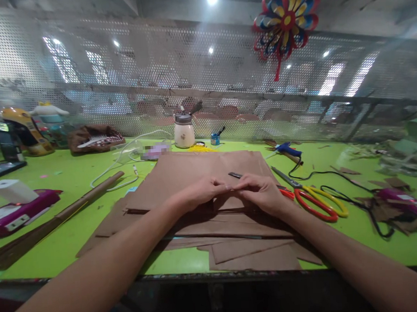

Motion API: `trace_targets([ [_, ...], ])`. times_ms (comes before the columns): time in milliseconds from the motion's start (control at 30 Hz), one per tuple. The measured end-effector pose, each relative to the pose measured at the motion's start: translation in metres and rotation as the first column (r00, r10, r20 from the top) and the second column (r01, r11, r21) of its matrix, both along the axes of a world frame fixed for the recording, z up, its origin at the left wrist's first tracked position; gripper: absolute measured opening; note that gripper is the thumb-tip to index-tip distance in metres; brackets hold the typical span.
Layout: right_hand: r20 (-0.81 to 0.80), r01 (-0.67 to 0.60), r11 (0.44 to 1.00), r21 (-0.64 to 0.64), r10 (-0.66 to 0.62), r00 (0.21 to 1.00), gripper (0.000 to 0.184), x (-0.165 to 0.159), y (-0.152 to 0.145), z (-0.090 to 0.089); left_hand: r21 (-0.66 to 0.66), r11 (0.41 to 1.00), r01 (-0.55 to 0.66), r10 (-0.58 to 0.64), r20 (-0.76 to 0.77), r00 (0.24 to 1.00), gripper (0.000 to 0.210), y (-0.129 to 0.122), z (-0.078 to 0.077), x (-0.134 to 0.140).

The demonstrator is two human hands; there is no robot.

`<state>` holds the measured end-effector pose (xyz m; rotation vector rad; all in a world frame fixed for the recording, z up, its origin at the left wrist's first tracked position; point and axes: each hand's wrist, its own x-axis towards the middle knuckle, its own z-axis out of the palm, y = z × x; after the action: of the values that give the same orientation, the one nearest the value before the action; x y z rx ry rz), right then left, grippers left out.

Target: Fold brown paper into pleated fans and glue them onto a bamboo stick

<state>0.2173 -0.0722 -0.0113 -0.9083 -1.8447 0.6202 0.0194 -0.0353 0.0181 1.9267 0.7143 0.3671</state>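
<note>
My left hand (204, 193) is closed in a pinch above a stack of brown cardboard sheets (191, 169). Its fingertips meet those of my right hand (262, 194), also pinched. Whatever lies between the fingertips is too small to name. A dark flat tip (235, 175) sticks out past my right fingers, and a red-orange handle (284, 192) shows on the other side of that hand. I cannot tell whether these are one tool, or whether it is held or lying on the cardboard. Large scissors (315, 205) with red and yellow handles lie to the right.
Cardboard strips (255, 256) lie at the green table's front edge. A blue glue gun (288, 149) with a black cord rests at the right, near a purple power strip (402, 203). Leftward are a rolled cardboard tube (87, 196) and another purple strip (28, 209). A white jar (184, 131) stands behind.
</note>
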Motion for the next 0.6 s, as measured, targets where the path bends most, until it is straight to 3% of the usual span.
trace_targets([
  [200,-0.003,0.031,0.999,0.035,-0.031,1.000,0.009,-0.001,-0.001,0.002,0.094,0.996,-0.008,0.009,-0.009,1.000,0.044,0.001,0.003,0.000],
  [333,-0.077,-0.013,0.985,-0.172,0.000,0.997,0.012,-0.002,-0.004,0.003,0.064,0.998,-0.002,0.004,-0.029,1.000,0.044,-0.002,0.006,0.000],
  [433,-0.148,-0.100,0.930,-0.353,0.050,0.988,0.020,-0.001,-0.006,0.007,0.056,0.998,0.003,-0.001,-0.027,1.000,0.042,-0.003,0.006,0.002],
  [533,-0.204,-0.171,0.887,-0.428,0.089,0.975,0.032,0.001,-0.007,0.011,0.060,0.998,-0.001,0.003,-0.025,1.000,0.041,-0.004,0.007,0.003],
  [600,-0.195,-0.176,0.883,-0.435,0.098,0.976,0.031,0.003,-0.006,0.011,0.059,0.998,-0.013,0.015,-0.034,0.999,0.041,-0.004,0.007,0.003],
])
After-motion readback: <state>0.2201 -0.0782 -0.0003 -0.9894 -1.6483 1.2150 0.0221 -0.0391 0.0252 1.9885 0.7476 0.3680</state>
